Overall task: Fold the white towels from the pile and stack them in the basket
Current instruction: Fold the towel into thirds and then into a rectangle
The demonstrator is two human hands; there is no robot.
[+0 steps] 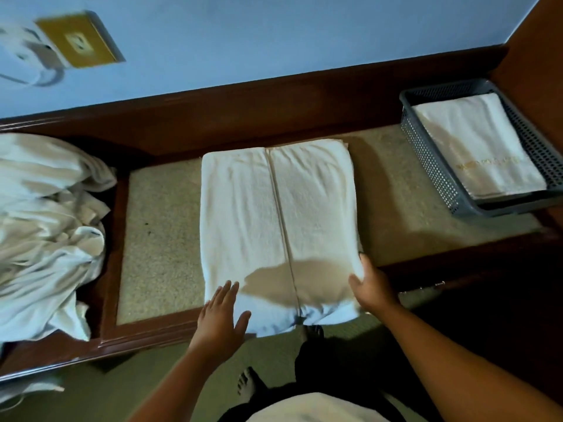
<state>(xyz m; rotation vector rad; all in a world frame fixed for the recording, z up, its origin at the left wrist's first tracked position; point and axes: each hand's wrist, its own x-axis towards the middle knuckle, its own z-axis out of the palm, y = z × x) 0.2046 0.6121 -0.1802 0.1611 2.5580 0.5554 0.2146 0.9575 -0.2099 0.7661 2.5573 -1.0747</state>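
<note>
A white towel (280,220) lies folded on the bench, its two sides meeting at a seam down the middle. My left hand (221,318) rests flat, fingers spread, at the towel's near left corner. My right hand (370,287) grips the towel's near right edge, thumb on top. A pile of crumpled white towels (45,226) sits at the left end of the bench. At the far right stands a grey perforated basket (432,166) with one folded white towel (478,144) inside.
The bench has a speckled beige top (158,239) framed in dark wood (146,333), against a pale blue wall. A brass wall socket (77,41) with a plug is at the upper left. My feet show on the green floor below.
</note>
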